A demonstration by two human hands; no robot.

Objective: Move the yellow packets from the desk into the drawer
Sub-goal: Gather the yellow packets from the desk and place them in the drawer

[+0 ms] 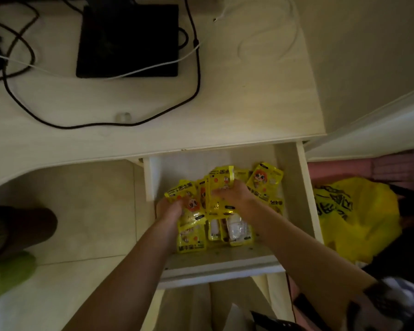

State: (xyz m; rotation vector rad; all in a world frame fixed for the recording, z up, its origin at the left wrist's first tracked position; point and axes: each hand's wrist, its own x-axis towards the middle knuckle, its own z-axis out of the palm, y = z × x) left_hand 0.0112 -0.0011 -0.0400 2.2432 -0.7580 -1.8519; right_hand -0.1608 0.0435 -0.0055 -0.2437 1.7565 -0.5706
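A single head-worn wide-angle camera looks steeply down, close over the open drawer (pixel 306 187) at the desk's (pixel 249 103) front right corner.

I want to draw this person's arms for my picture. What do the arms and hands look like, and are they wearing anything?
Both arms are bare from the bottom of the picture to the fingers: no sleeves show, no gloves, and I can't see a watch, bracelet or ring. The left hand and the right hand are a little blurry, so tiny details like nails can't be made out.
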